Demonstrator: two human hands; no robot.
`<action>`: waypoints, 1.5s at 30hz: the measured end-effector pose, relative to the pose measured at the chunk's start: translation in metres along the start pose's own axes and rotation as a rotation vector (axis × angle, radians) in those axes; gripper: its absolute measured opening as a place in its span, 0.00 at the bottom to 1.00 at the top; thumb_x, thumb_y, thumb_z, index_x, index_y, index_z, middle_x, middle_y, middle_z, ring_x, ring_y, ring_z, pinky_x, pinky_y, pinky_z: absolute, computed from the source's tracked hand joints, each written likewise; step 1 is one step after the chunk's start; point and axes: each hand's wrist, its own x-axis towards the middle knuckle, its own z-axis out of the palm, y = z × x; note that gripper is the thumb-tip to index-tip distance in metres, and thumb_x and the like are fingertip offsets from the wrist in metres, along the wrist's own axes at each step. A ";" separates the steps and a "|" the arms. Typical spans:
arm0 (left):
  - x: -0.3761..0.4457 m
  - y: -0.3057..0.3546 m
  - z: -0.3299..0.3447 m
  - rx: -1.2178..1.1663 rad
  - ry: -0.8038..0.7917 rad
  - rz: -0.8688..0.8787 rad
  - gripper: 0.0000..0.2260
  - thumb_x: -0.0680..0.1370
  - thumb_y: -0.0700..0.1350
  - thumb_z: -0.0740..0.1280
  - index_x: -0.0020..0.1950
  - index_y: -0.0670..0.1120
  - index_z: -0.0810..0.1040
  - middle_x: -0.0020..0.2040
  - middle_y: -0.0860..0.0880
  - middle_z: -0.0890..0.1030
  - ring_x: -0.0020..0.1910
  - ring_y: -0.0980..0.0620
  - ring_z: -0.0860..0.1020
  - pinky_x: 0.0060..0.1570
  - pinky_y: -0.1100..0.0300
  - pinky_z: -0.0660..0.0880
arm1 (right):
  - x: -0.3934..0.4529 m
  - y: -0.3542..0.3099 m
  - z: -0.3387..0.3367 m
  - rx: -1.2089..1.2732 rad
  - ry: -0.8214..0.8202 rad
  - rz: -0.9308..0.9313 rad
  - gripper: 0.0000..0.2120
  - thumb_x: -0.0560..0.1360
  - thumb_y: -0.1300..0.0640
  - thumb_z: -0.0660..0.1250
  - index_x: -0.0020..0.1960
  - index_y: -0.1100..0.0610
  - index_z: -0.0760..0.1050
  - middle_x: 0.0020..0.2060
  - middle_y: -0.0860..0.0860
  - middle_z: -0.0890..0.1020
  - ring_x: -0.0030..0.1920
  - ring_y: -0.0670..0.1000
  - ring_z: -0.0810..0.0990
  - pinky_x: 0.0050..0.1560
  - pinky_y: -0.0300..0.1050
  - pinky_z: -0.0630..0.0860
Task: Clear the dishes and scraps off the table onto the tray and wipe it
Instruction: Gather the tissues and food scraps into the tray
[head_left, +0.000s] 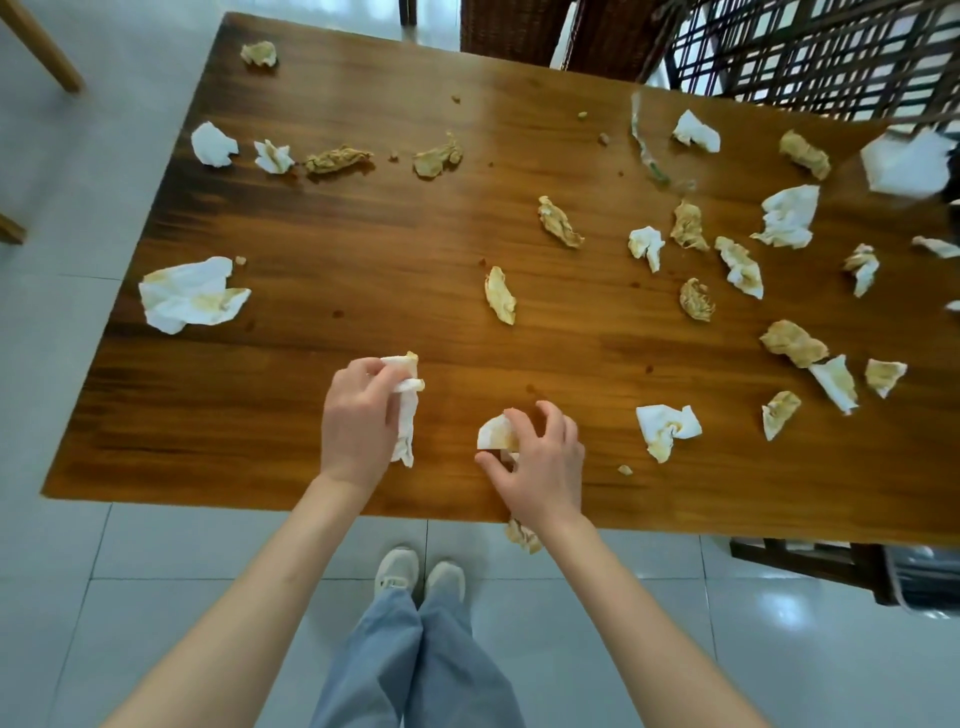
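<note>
At the table's near edge, both hands gather soiled tissues.

Left hand (358, 421) holds a crumpled tissue (405, 410) pinched between thumb and curled fingers, one end poking above the knuckles and a twisted tail hanging below, likely kept there to free the other hand for collecting. Right hand (540, 457) claws over a small wad (496, 434) lying on the wood, thumb and fingertips closing round it. Table (363, 249) is glossy, striped brown wood dotted with small stains and crumbs. Many more scraps lie scattered, thickest at the right: thin, wrinkled paper, some white, some soaked yellow-brown. One big sheet (189, 293) lies flat near the left edge. One scrap (522, 535) lies on the tiled floor below the edge. No tray shows, and no dishes.
</note>
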 end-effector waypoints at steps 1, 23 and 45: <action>-0.004 -0.003 0.001 0.012 0.001 -0.005 0.09 0.72 0.38 0.70 0.53 0.42 0.80 0.51 0.40 0.79 0.48 0.42 0.76 0.42 0.58 0.75 | -0.002 0.000 0.003 -0.056 -0.010 -0.010 0.24 0.70 0.38 0.66 0.63 0.47 0.71 0.65 0.55 0.70 0.65 0.56 0.65 0.58 0.54 0.68; -0.018 -0.008 0.029 0.197 -0.145 0.036 0.10 0.72 0.39 0.72 0.52 0.40 0.80 0.39 0.42 0.79 0.34 0.47 0.75 0.30 0.58 0.71 | 0.041 0.013 -0.004 0.077 0.112 -0.011 0.11 0.77 0.55 0.63 0.40 0.59 0.72 0.32 0.53 0.76 0.31 0.51 0.73 0.29 0.41 0.62; 0.008 0.017 0.023 0.037 -0.102 0.018 0.09 0.75 0.41 0.67 0.53 0.39 0.78 0.43 0.40 0.78 0.33 0.46 0.77 0.30 0.60 0.76 | 0.055 0.113 -0.066 0.128 0.384 0.436 0.13 0.79 0.53 0.59 0.45 0.61 0.75 0.39 0.54 0.74 0.36 0.50 0.71 0.32 0.41 0.64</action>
